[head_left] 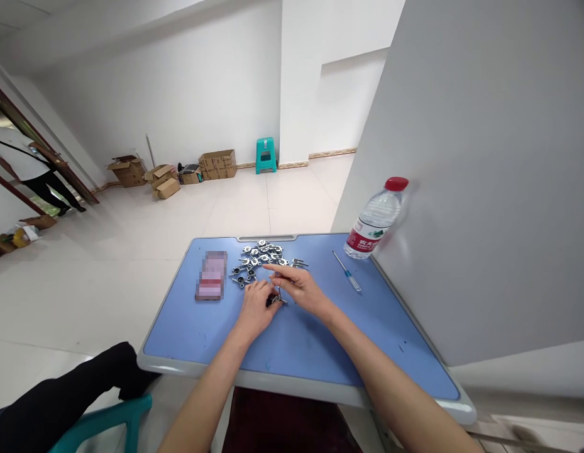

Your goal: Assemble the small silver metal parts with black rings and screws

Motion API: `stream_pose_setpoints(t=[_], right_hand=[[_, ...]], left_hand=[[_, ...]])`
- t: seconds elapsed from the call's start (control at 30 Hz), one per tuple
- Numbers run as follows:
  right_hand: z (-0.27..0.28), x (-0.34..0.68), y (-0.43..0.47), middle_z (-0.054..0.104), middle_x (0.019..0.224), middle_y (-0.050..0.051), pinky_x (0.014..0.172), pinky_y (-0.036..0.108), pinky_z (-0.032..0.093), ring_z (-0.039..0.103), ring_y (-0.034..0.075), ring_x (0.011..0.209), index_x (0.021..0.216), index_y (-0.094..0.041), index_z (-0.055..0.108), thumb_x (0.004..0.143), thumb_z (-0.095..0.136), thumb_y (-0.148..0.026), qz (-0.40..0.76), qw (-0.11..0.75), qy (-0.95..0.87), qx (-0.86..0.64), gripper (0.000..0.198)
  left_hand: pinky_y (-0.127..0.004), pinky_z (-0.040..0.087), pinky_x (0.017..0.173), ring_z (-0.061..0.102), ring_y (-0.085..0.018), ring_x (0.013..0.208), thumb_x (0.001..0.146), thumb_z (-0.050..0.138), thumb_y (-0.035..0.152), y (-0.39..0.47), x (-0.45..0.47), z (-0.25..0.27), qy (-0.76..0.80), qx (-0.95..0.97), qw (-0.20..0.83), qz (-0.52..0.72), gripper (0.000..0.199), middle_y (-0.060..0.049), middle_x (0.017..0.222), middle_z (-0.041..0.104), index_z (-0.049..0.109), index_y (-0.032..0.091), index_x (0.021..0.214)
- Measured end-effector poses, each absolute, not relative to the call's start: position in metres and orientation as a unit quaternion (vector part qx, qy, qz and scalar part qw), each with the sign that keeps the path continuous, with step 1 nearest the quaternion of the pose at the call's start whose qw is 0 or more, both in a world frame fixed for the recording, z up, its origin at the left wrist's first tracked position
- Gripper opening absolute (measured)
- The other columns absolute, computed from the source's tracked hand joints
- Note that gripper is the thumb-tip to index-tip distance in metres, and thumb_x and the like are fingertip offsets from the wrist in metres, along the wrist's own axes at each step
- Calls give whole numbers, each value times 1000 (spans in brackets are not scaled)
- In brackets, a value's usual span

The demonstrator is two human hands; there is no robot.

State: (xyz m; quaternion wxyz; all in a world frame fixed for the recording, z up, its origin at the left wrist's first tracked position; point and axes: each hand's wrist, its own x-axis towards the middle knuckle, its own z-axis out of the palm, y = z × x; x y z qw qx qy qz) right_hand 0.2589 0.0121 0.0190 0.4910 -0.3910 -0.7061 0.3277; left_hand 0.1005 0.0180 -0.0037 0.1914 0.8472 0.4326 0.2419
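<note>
On the blue tabletop (310,352), my left hand (258,307) is closed around a small metal fitting (278,300) with a dark part, mostly covered by the fingers. Above it, my right hand (298,286) pinches a thin metal piece, perhaps a screw, standing upright at the fitting; its index finger stretches out to the left. Just beyond both hands lies a pile of shiny metal fittings (261,251). Several more fittings with round black centres (241,280) sit close to my left hand. A screwdriver (352,279) with a blue and clear handle lies to the right.
A phone (210,277) lies at the table's left. A red-capped water bottle (375,220) leans by the grey partition (490,189) on the right. Cardboard boxes (217,165) and a teal stool (266,155) stand along the wall. A person (27,163) is at the doorway.
</note>
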Motion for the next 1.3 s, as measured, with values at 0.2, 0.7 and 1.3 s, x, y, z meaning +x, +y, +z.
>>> stream_pose_setpoints(t=[0.2, 0.7, 1.3], right_hand=[[23, 265, 14, 64, 79, 1, 74, 30, 48, 58, 14, 73, 124, -22, 64, 91, 52, -29, 388, 484, -687, -378, 36], [30, 271, 12, 64, 84, 4, 77, 32, 48, 58, 16, 79, 121, -22, 62, 96, 44, -31, 311, 464, -725, -403, 32], [27, 268, 10, 68, 80, 1, 76, 31, 50, 62, 15, 75, 124, -22, 64, 91, 47, -20, 342, 481, -715, -375, 38]], left_hand=[[-39, 40, 87, 56, -23, 95, 85, 60, 18, 18, 100, 0, 425, 847, 211, 240, 4, -2, 94, 64, 60, 21, 88], [-39, 39, 89, 56, -22, 96, 85, 60, 19, 17, 98, 2, 433, 843, 213, 236, 2, -2, 92, 63, 60, 21, 85], [-38, 37, 89, 56, -23, 97, 86, 62, 20, 19, 98, -2, 434, 844, 205, 238, 3, -2, 94, 63, 60, 21, 88]])
